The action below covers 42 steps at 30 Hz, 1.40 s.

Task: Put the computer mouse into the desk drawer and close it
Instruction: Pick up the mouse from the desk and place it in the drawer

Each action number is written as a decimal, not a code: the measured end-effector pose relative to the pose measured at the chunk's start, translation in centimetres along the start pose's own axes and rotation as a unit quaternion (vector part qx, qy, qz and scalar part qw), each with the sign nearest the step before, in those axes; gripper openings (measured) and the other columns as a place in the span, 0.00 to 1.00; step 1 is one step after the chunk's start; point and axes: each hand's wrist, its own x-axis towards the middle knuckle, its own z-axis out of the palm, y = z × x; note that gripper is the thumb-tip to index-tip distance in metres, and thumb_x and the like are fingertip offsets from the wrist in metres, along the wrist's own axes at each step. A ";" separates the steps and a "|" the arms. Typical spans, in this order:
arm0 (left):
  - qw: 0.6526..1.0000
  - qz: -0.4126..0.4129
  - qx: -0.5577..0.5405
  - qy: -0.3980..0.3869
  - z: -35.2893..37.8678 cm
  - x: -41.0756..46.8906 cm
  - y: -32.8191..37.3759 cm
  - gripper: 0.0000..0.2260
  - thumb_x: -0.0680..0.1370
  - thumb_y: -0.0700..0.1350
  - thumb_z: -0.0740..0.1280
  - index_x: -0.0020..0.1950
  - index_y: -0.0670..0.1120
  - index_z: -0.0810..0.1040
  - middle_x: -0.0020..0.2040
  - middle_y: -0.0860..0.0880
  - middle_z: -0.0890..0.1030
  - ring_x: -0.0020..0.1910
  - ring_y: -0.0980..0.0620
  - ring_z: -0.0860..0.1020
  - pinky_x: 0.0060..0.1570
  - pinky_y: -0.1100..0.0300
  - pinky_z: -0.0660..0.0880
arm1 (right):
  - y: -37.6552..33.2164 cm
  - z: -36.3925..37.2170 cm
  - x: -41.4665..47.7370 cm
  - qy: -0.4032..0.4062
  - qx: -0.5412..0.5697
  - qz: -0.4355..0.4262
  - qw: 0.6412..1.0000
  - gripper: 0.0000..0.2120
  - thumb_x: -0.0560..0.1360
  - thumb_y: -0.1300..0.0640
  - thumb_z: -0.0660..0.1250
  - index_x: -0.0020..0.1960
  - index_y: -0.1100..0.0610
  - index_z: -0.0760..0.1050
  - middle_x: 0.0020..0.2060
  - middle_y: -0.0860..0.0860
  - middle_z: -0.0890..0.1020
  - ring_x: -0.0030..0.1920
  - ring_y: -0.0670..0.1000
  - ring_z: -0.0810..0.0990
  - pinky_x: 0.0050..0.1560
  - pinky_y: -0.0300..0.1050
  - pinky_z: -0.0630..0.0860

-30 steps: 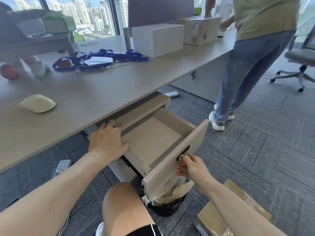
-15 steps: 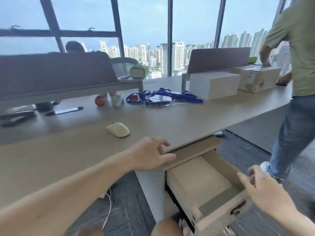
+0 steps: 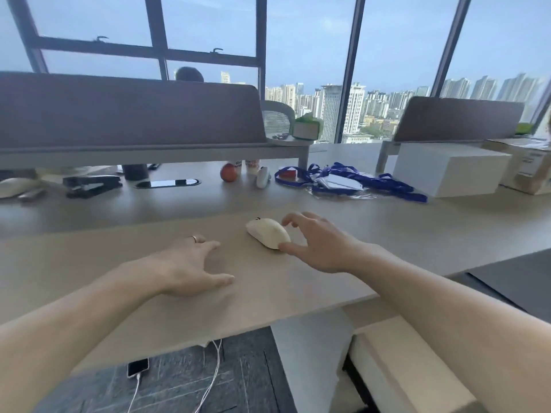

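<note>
Your left hand lies flat on the bench, fingers spread, holding nothing. Cream mouse sits mid-bench just right of it. Your right hand cups it, fingers apart, thumb seemingly touching the near end. Open drawer sits below at lower right.

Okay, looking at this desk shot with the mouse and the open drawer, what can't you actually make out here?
Head view only:
- drawer: inside hidden by the right forearm and cut off by the bottom edge.
- right hand: whether it grips the mouse yet; fingers spread around it, contact unclear.
- person behind the grey divider: only the top of a head shows.
- labels on the cardboard box: blurred, cut off by the right edge.
</note>
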 end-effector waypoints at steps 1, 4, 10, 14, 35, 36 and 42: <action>1.000 -0.007 -0.002 -0.005 0.4 0.1 -0.3 0.43 0.70 0.74 0.63 0.81 0.58 0.55 0.81 0.50 0.55 0.78 0.50 0.57 0.75 0.53 0.57 | -0.3 0.7 1.6 -0.003 0.003 -0.001 1.000 0.26 0.73 0.36 0.63 0.68 0.43 0.66 0.66 0.49 0.71 0.63 0.52 0.72 0.62 0.52 0.72; 1.000 -0.019 0.016 -0.004 1.2 0.7 -0.9 0.47 0.64 0.79 0.57 0.80 0.60 0.56 0.80 0.51 0.58 0.78 0.48 0.54 0.75 0.46 0.56 | -0.5 2.6 5.3 -0.002 0.005 -0.007 1.000 0.31 0.71 0.35 0.63 0.72 0.41 0.63 0.70 0.50 0.67 0.70 0.54 0.67 0.67 0.54 0.68; 0.993 -0.006 0.106 0.056 2.8 0.2 -0.5 0.43 0.68 0.79 0.43 0.80 0.62 0.53 0.80 0.51 0.58 0.78 0.49 0.52 0.73 0.38 0.53 | 0.4 6.1 8.4 -0.002 0.003 -0.011 1.000 0.32 0.71 0.35 0.62 0.73 0.40 0.62 0.71 0.52 0.66 0.70 0.56 0.69 0.70 0.54 0.67; 0.985 -0.001 0.131 0.109 3.9 -0.3 -0.6 0.41 0.70 0.77 0.38 0.80 0.60 0.54 0.80 0.51 0.58 0.77 0.48 0.53 0.70 0.38 0.54 | 0.9 7.4 8.8 0.010 0.008 -0.017 1.000 0.26 0.74 0.43 0.62 0.72 0.42 0.65 0.69 0.51 0.68 0.66 0.56 0.73 0.69 0.51 0.68; 0.961 0.236 -0.126 0.075 7.1 -4.1 18.9 0.33 0.77 0.66 0.62 0.79 0.54 0.59 0.77 0.52 0.64 0.76 0.51 0.59 0.74 0.51 0.60 | 12.7 -5.4 -12.5 0.111 -0.037 0.105 0.988 0.25 0.76 0.55 0.68 0.72 0.51 0.70 0.67 0.53 0.72 0.64 0.55 0.73 0.61 0.40 0.63; 0.955 0.257 -0.134 0.069 7.9 -4.7 20.4 0.32 0.78 0.64 0.62 0.79 0.54 0.60 0.77 0.52 0.64 0.75 0.52 0.60 0.73 0.52 0.61 | 13.4 -5.9 -14.3 0.115 -0.039 0.118 0.986 0.26 0.75 0.54 0.68 0.72 0.51 0.69 0.67 0.53 0.72 0.64 0.54 0.73 0.61 0.40 0.64; 0.950 0.305 -0.057 0.035 13.5 -5.4 26.2 0.35 0.78 0.63 0.62 0.80 0.52 0.56 0.79 0.51 0.59 0.77 0.49 0.55 0.75 0.51 0.58 | 17.2 -5.9 -23.1 0.144 -0.021 0.197 0.969 0.29 0.74 0.51 0.69 0.73 0.47 0.67 0.64 0.52 0.77 0.56 0.48 0.75 0.56 0.42 0.68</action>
